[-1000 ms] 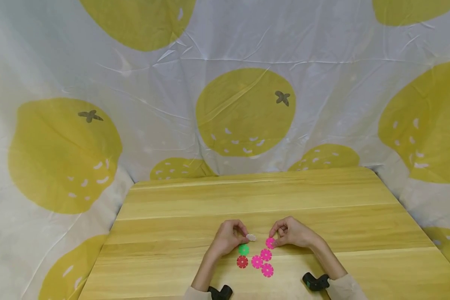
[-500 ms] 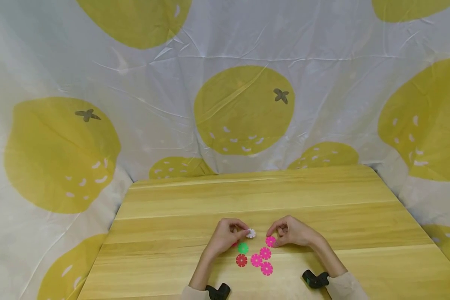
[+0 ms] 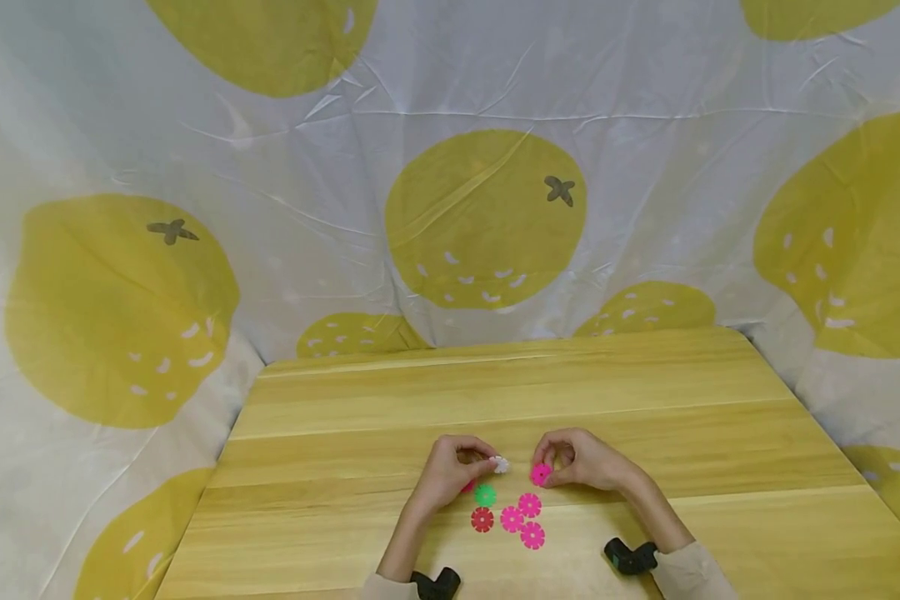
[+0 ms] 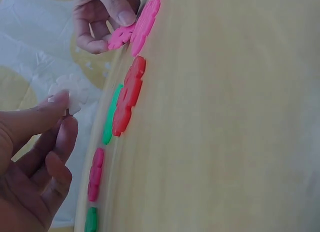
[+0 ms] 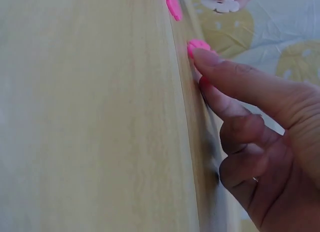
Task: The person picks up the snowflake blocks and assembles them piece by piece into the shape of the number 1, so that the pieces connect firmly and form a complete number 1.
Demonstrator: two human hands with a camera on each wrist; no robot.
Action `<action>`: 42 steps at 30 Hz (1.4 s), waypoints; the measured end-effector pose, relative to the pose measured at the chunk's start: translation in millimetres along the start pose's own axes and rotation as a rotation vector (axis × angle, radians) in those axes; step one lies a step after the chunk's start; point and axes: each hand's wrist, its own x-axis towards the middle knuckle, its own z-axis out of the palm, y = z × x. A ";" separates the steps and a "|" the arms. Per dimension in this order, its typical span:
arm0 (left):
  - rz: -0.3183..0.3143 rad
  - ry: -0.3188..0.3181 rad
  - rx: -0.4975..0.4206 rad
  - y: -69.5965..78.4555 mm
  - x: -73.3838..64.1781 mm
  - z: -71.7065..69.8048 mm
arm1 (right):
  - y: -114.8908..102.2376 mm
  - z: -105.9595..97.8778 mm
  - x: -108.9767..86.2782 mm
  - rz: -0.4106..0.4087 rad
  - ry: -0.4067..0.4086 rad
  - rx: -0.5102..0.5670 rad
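Note:
My left hand [image 3: 442, 473] pinches a white notched plastic disc [image 4: 75, 94] between thumb and fingers, above the table. Facing it, my right hand [image 3: 581, 458] pinches a pink notched disc [image 3: 541, 475] by its edge. The two held discs are apart. Below them lie several more pink discs [image 3: 532, 536], close together. To their left are a green disc [image 3: 485, 495] and a red disc [image 3: 482, 520], one in front of the other. A darker pink disc [image 4: 95, 174] and another green disc [image 4: 91, 219] lie under my left hand, mostly hidden in the head view.
The wooden table [image 3: 345, 417] reaches back to a white cloth [image 3: 645, 208] printed with yellow fruit. Black wrist devices [image 3: 630, 557] sit at both sleeves, near the tabletop.
My right hand has lifted its pink disc slightly away from the other pink ones. My left hand has risen a little, and the white disc in it has changed tilt.

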 end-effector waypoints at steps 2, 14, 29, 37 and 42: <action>0.006 0.032 -0.005 0.1 -0.5 -0.1 | 1.1 0.1 1.2 0.003 -0.013 0.032; 0.163 0.159 0.033 7.5 0.1 -0.3 | -17.7 3.3 3.2 0.023 0.155 0.239; 0.529 0.348 0.076 16.3 0.3 -1.3 | -40.8 31.5 14.5 -0.106 0.407 0.371; 0.683 0.410 0.178 18.8 0.8 1.9 | -42.4 35.3 14.8 -0.134 0.426 0.319; 0.722 0.450 0.238 20.7 0.5 2.3 | -43.6 36.1 15.0 -0.173 0.434 0.312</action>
